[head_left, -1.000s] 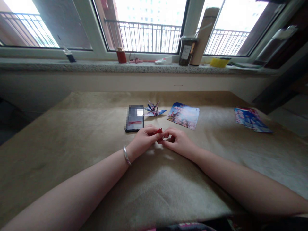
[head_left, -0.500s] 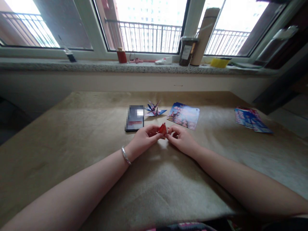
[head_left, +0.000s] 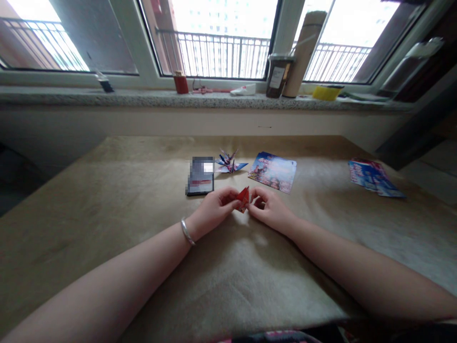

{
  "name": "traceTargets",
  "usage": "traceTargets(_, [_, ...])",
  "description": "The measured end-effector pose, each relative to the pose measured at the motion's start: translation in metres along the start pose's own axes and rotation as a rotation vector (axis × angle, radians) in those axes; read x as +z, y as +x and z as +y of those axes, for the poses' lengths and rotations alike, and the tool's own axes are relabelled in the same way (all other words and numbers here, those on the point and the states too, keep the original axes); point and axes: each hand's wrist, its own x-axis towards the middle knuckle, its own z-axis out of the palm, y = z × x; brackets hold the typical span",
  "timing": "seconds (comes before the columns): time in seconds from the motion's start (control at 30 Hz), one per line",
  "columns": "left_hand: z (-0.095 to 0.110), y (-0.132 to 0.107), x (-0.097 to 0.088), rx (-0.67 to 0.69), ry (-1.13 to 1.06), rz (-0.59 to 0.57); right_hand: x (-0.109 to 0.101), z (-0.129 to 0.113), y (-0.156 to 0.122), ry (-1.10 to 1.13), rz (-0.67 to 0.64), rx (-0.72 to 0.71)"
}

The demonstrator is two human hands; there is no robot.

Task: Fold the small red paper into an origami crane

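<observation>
A small piece of red folded origami paper point(head_left: 243, 199) is held up between my hands over the middle of the table. My left hand point(head_left: 217, 205), with a silver bangle at the wrist, pinches its left side between thumb and fingers. From the other side, the curled fingers and thumb of my right hand point(head_left: 269, 207) grip its right edge. Just beyond the hands stand blue and pink folded paper cranes point(head_left: 231, 164); whether there is one or more I cannot tell. A dark flat rectangular object point(head_left: 200, 178), partly blurred out, lies beside my left hand.
Square printed paper sheets point(head_left: 274, 170) lie beyond my right hand, and more blue printed sheets point(head_left: 373, 178) are fanned out farther right. The tan table point(head_left: 107, 200) meets a wall. On the stone windowsill point(head_left: 143, 99) stand a red container point(head_left: 181, 84), a dark tub point(head_left: 278, 78) and a cardboard tube point(head_left: 306, 52).
The red paper has turned a little and shows a broader face, slightly lower. My right fingertips have shifted slightly along its edge. Everything else stays where it was.
</observation>
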Motion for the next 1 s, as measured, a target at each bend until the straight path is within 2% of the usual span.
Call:
traceTargets(0.17, [-0.0018, -0.0013, 0.0024, -0.028, -0.004, -0.022, -0.0032, 0.0021, -0.0010, 0.152, 0.018, 0.007])
traceTargets(0.33, [-0.0014, -0.0029, 0.0023, -0.020, 0.176, 0.070, -0.0064, 0.0048, -0.0010, 0.249, 0.006, -0.001])
traceTargets(0.47, [0.0008, -0.0045, 0.0018, -0.006, 0.242, 0.027, -0.0076, 0.0047, -0.0005, 0.320, -0.016, 0.023])
traceTargets(0.6, [0.0001, -0.0046, 0.0010, 0.032, 0.309, 0.035, -0.0082, 0.0050, 0.0001, 0.372, -0.013, 0.052])
traceTargets(0.87, [-0.0015, -0.0047, -0.0002, 0.077, 0.355, 0.051, -0.0048, 0.0013, 0.0021, 0.437, 0.011, 0.184])
traceTargets(1.0, [0.0015, -0.0051, -0.0019, 0.116, 0.415, 0.057, -0.0019, -0.0032, 0.0015, 0.473, 0.081, 0.237])
